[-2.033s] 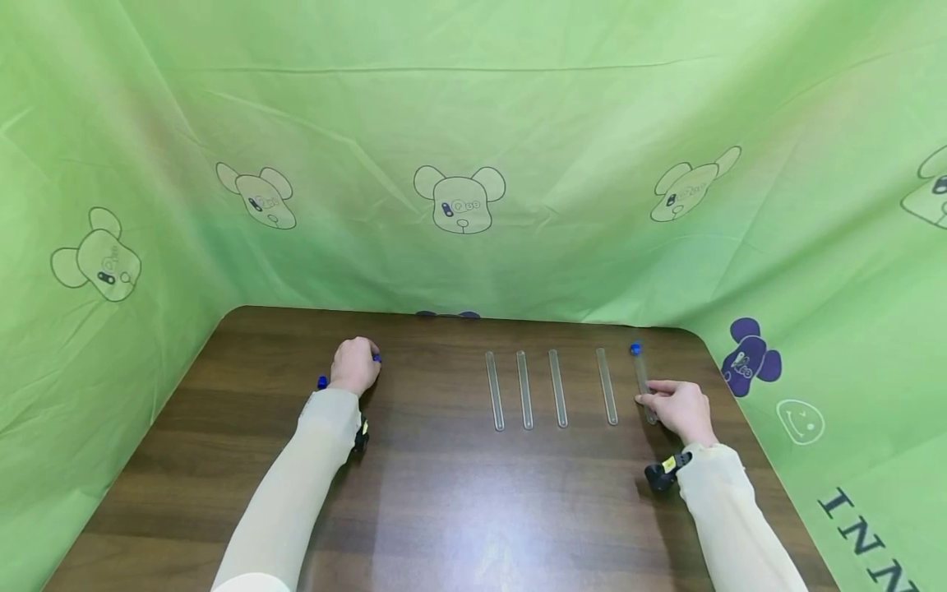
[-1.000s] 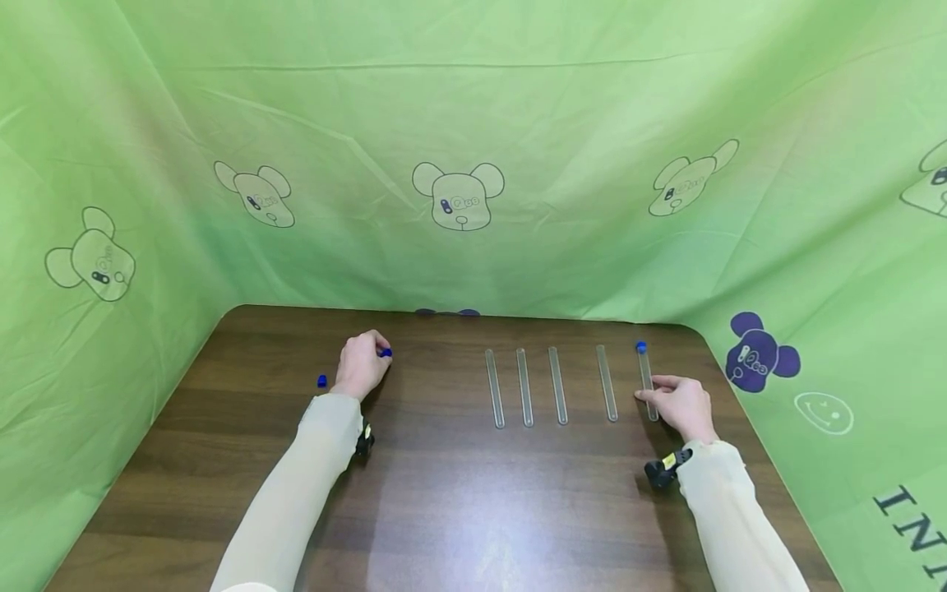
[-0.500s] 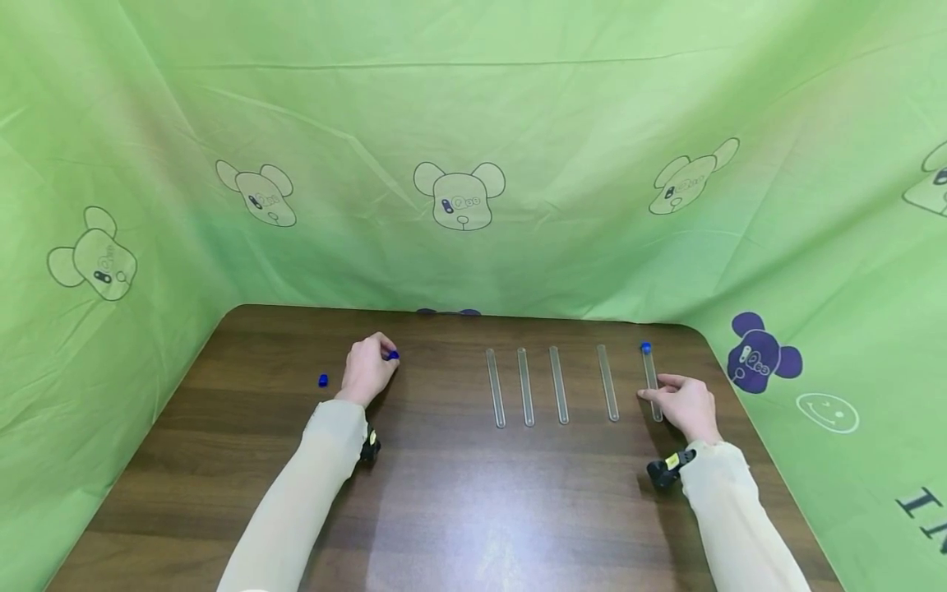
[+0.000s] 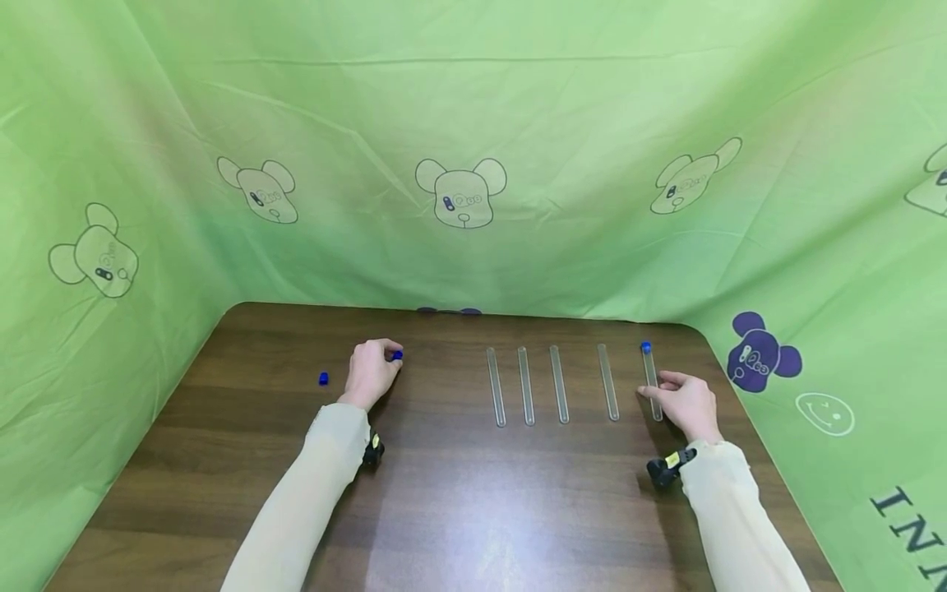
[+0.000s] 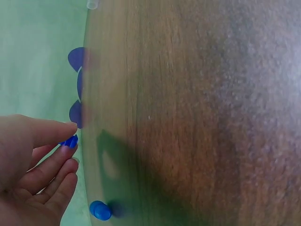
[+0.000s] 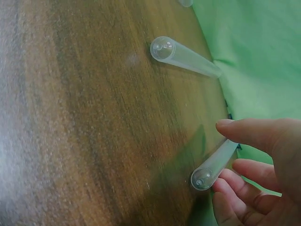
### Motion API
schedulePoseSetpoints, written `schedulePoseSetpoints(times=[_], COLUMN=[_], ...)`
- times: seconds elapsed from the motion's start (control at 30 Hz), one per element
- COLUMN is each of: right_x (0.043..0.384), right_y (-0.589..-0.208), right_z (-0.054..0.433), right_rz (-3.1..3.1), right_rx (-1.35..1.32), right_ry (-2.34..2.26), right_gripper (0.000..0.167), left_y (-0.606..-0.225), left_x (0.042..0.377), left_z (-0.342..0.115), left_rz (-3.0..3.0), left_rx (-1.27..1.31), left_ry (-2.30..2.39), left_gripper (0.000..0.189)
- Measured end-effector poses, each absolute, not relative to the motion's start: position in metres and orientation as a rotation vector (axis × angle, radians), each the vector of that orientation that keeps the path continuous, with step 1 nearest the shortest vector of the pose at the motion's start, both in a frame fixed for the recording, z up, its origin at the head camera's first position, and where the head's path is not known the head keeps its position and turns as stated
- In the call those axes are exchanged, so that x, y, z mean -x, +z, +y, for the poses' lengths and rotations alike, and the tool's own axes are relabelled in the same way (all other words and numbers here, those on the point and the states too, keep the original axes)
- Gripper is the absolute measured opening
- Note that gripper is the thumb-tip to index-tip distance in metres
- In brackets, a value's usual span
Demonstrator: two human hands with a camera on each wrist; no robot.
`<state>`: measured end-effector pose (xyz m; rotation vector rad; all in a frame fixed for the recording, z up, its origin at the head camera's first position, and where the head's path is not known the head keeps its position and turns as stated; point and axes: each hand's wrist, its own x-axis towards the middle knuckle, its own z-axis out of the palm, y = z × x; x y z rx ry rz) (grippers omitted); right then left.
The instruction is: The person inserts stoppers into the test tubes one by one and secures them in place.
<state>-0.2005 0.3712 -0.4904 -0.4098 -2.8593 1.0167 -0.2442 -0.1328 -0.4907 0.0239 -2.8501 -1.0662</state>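
Observation:
In the head view my left hand (image 4: 372, 370) pinches a small blue cap (image 4: 397, 355) between thumb and fingers, raised over the table's far left part. A second blue cap (image 4: 323, 379) rests on the wood to the left of that hand. My right hand (image 4: 684, 403) is at the far right, with thumb and fingers spread on either side of a clear test tube (image 6: 214, 165). That tube lies flat and bears a blue cap (image 4: 646, 348) on its far end. In the right wrist view the thumb tip stands apart from the tube, while the lower fingertips are right beside it.
Several clear test tubes without caps, among them one test tube (image 4: 607, 382) nearest the capped one, lie side by side right of the middle. The brown wooden table (image 4: 444, 493) ends at a printed green curtain (image 4: 459, 99) at the back and sides.
The left hand lifts its blue cap and moves slightly right, uncovering the other cap. The capped tube has turned slightly, its capped end shifting right; the right hand stays around it.

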Motion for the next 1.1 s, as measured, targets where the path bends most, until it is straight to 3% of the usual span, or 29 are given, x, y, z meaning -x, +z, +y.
schedulePoseSetpoints(times=[1.1], right_x=[0.208], right_y=[-0.469], right_z=[0.341], right_rz=[-2.715], right_rx=[0.321], right_ry=[1.209], right_gripper=[0.075], left_y=[-0.495], left_x=[0.235], left_z=[-0.120], left_rz=[-2.739], left_rx=[0.072], left_ry=[-1.136], left_gripper=[0.019])
